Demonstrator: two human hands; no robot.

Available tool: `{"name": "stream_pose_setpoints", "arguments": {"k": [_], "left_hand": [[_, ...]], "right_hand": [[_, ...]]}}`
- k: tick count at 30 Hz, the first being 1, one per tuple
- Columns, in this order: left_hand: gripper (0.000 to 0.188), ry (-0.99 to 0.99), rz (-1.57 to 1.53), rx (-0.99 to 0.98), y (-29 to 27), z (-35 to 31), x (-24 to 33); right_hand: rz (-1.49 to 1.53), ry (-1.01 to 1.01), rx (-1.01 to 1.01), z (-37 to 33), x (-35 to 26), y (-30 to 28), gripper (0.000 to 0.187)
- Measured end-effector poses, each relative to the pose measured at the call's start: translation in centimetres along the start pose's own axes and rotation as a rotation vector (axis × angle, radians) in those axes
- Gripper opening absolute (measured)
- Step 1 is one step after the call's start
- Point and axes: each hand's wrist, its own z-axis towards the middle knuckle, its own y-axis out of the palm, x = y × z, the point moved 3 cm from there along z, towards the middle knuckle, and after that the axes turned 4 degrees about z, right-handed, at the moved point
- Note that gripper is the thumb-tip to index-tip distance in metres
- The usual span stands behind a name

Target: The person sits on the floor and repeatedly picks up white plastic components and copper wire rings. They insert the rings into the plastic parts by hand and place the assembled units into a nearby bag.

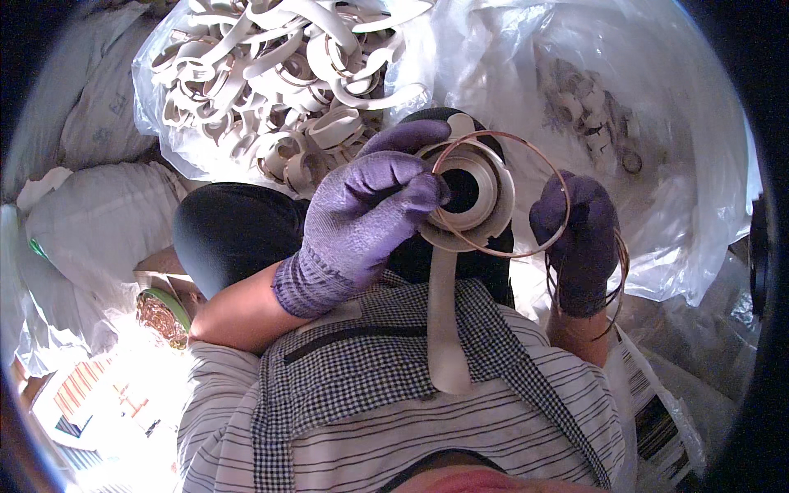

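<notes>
Checked apron (pixel 362 370) nearest; over it, flat handle (pixel 444 329) of pale part (pixel 493 207) points back at wearer, long axis near-to-far, bore facing up. Left hand (pixel 362 209) grasps part's rim, pinching copper ring (pixel 535 254) across it. Right hand (pixel 579 226) curled at ring's right edge, grip unclear; thin loops (pixel 625 263) round wrist. Open gap between part and right hand. Beyond: piled pale pieces (pixel 304 74) left, clear bag (pixel 690 230) right.

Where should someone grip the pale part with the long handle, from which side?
Probably midway along its long handle, from the right: it extends, slim and ungripped, over the checked apron, whereas the left hand covers the left of the round head, and a copper-coloured ring crosses it.
</notes>
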Motion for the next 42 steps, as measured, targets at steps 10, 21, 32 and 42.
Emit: {"name": "stream_pose_setpoints", "arguments": {"k": [10,21,32,42], "left_hand": [[0.011,0.048,-0.124,0.026,0.1,-0.4,-0.6],[0.011,0.059,-0.124,-0.026,-0.5,-0.3,-1.1],[0.011,0.019,-0.059,-0.027,-0.2,0.0,0.1],[0.013,0.070,-0.091,-0.035,0.0,0.0,-0.4]], "right_hand": [[-0.059,-0.006,0.153,-1.3,-1.0,1.4,0.026],[-0.058,-0.025,0.205,-0.7,-1.9,2.1,0.016],[0.007,-0.024,0.130,-0.7,-2.2,2.1,0.019],[-0.003,0.002,0.188,-1.3,-1.4,1.0,0.019]]}}
